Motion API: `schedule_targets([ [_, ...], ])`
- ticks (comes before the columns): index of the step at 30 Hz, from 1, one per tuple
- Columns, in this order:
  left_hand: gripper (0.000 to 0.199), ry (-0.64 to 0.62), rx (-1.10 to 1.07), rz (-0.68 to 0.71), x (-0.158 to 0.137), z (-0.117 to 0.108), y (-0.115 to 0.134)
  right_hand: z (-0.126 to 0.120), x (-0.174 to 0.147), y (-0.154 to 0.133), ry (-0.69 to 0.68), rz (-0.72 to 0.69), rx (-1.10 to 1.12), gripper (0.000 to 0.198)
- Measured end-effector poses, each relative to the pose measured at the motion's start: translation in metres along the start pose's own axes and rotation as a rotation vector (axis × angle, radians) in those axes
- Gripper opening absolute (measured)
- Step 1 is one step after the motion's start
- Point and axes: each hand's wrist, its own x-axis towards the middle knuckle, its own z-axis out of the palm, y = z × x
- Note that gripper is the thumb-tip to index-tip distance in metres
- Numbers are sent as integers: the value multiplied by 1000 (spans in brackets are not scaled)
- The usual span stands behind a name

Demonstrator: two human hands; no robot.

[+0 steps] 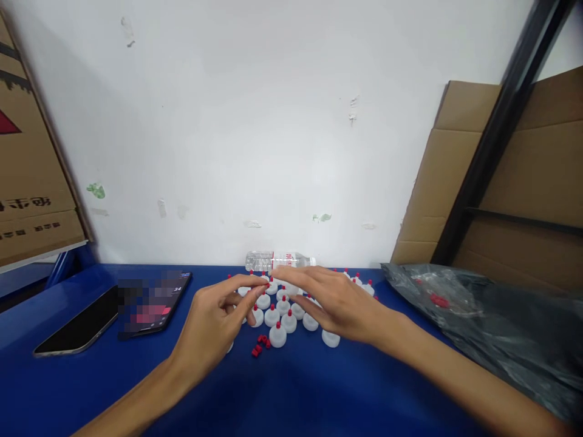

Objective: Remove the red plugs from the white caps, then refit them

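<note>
While fingers (296, 278) curve, squat white plastic bottles (277, 337), small red caps (259, 348)

The blue table (300, 394) has room up front; small white pots (277, 336) and a bottle (281, 260) block the way behind.

The right hand (337, 303) partly hides some white bottles (310, 323). The red speck (262, 283) by the left fingers (241, 281), perhaps a cap, is too small to tell. Pixelation blurs the lit phone (169, 300); picture edges crop the carton (31, 152) and dark bag (514, 328).
</note>
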Motion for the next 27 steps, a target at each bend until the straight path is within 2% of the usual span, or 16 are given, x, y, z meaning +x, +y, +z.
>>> schedule_targets([
  [5,19,-40,-10,17,-1,1,1,2,-3,3,-32,-61,-14,79],
  [9,23,-81,-45,-53,-2,0,0,3,-5,2,-26,-80,-2,87],
  [12,26,-73,-111,-105,-2,1,0,3,-5,-1,-35,-65,7,88],
  [19,21,-34,-200,-84,0,2,4,2,-4,-1,22,-68,14,86],
  [23,21,-55,-184,-83,-1,1,4,3,-4,-1,28,-88,41,85],
  [27,21,-68,-131,-16,-1,0,4,4,-6,-4,-5,-77,8,86],
])
